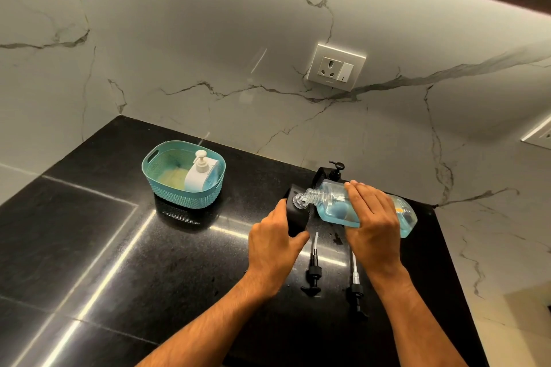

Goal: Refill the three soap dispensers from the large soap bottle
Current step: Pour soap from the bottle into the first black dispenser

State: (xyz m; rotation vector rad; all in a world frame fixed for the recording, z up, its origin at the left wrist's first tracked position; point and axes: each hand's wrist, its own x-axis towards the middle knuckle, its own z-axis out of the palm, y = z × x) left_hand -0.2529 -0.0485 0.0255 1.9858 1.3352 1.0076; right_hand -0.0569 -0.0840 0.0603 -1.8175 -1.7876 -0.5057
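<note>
My right hand (371, 214) grips the large clear soap bottle (334, 202), which holds blue soap and is tipped nearly flat, its threaded neck pointing left. The neck meets the mouth of a black dispenser (298, 217) that my left hand (275, 243) holds upright on the black counter. Behind the big bottle stands a second black dispenser (336, 170) with its pump on. A white dispenser (199, 177) sits in a teal basket (179, 192) at the back left. Two loose black pumps (313, 272) (356, 286) lie on the counter near my wrists.
The black stone counter (119, 247) ends at a marble wall with a socket plate (336, 68). The counter's right edge runs down past my right forearm. Small drops of liquid lie on the counter by the loose pumps.
</note>
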